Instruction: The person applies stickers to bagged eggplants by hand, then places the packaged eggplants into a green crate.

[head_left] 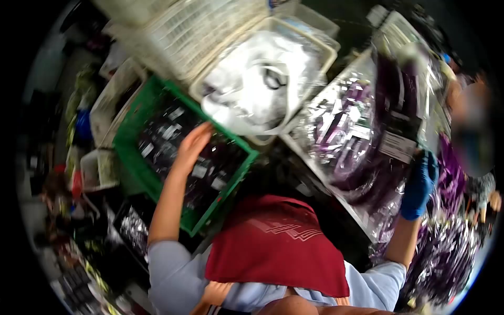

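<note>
My left hand, bare, reaches over a green crate with its fingers stretched out and nothing visible in them. Inside the crate lie dark, glossy bagged packs with small white labels. On the right, my right hand wears a blue glove. Its fingers are closed at the lower edge of a clear bag of long purple eggplants, beside the bag's printed label. Under and beside this bag, more purple eggplants in shiny clear bags lie on a pale surface. Blur hides the exact finger grip.
A white basket lined with white plastic stands ahead, with a cream crate behind it. More bagged purple produce is piled at the lower right. Other crates stand at the left, and a blurred person is at the far right.
</note>
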Demonstrator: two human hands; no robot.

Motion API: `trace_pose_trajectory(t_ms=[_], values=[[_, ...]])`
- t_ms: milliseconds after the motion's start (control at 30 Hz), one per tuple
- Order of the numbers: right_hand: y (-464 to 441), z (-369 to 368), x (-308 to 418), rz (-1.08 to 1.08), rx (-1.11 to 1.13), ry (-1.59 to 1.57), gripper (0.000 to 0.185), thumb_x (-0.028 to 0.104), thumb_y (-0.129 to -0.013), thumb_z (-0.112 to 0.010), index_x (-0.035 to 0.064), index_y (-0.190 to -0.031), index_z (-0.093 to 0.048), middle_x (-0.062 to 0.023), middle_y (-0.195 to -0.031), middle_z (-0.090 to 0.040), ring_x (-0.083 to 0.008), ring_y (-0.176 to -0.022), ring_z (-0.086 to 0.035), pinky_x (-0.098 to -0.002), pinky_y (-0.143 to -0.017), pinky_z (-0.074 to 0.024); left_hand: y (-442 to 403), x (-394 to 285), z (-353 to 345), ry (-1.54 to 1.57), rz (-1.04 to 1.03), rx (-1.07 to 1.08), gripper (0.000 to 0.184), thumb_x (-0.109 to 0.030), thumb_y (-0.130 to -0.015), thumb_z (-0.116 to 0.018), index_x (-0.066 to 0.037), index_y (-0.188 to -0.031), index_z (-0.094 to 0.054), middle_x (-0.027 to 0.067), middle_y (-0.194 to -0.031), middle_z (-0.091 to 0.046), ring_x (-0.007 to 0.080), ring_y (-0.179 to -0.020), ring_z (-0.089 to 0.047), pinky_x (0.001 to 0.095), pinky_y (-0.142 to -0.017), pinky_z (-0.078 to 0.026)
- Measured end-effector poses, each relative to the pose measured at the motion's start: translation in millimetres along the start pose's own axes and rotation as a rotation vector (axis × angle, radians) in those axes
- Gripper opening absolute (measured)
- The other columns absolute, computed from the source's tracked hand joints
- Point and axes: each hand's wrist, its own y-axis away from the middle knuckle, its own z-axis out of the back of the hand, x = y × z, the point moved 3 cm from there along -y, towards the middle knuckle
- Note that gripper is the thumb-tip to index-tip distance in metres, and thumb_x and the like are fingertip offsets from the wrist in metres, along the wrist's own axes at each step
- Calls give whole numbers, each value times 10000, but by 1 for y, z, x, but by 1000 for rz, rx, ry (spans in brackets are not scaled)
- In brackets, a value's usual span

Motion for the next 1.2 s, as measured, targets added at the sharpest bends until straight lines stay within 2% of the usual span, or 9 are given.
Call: trace_pose_trajectory(t_ms=[100, 233, 300, 567, 700, 900, 1000, 1100, 1200], values=[[42, -152, -11, -105, 268, -186, 167, 150, -851, -525, 31, -958, -576, 2, -831, -570, -85, -724, -504, -214, -668, -417, -8, -80, -40, 130, -250, 232, 613, -358, -822, -537, -14, -1277, -311, 101, -1273, -388, 192, -1155, -389, 323, -940, -316], [117, -301, -27, -526, 614, -700, 201, 130, -868, -488, 31, -1032, -549, -7, -924, -571, -72, -800, -498, -214, -694, -415, 6, -49, 14, 293, -2, 72, 464, -131, -747, -629, 1, -1151, -442, 79, -1043, -553, 149, -938, -531, 262, -771, -429], [151, -325, -71, -579, 741, -611, 197, 119, -869, -482, 7, -1022, -536, -4, -909, -560, -69, -805, -486, -204, -711, -407, 31, -36, 40, 443, 36, -159, 401, -124, -745, -636, -8, -1102, -496, 78, -1028, -562, 163, -926, -543, 286, -787, -438], [187, -311, -162, -594, 765, -349, 201, 26, -833, -448, 10, -1018, -522, -48, -901, -567, -110, -766, -525, -243, -723, -436, 35, 165, 133, -54, 724, 444, 343, -241, -806, -579, -20, -1059, -510, 54, -961, -586, 137, -840, -549, 284, -676, -453], [174, -269, -185, -710, 678, -293, 187, 61, -832, -443, -2, -985, -531, -78, -886, -590, -137, -735, -563, -243, -657, -462, 40, 230, 80, 393, 940, 448, 374, -303, -843, -525, -31, -1098, -496, 53, -1014, -577, 143, -887, -544, 285, -767, -435], [165, -234, -180, -715, 546, -253, 170, 57, -816, -461, -4, -955, -536, -99, -898, -602, -151, -763, -583, -259, -694, -467, 37, 232, 63, 323, 851, 444, 415, -365, -830, -516, -24, -1066, -513, 69, -968, -594, 166, -809, -556, 293, -715, -423], [171, -220, -184, -724, 536, -281, 176, 9, -805, -447, 13, -952, -544, -64, -924, -581, -140, -818, -562, -261, -738, -459, 35, 235, 82, -994, 429, 243, 370, -354, -746, -589, 10, -810, -583, 127, -760, -598, 291, -728, -571, 359, -665, -431], [184, -210, -189, -793, 533, -413, 153, 24, -807, -459, 2, -934, -541, -59, -888, -578, -135, -806, -561, -258, -747, -451, 46, 145, 64, -1276, -246, -141, 452, -287, -740, -578, -65, -1123, -489, 163, -1190, -451, 338, -1074, -435, 428, -895, -329], [181, -197, -181, -625, 635, -360, 179, 28, -817, -471, -10, -983, -525, -66, -934, -574, -135, -890, -538, -264, -817, -419, 45, 214, 81, -958, -69, -49, 665, -203, -727, -591, -85, -1303, -280, 203, -1361, -193, 384, -1184, -301, 426, -954, -279]])
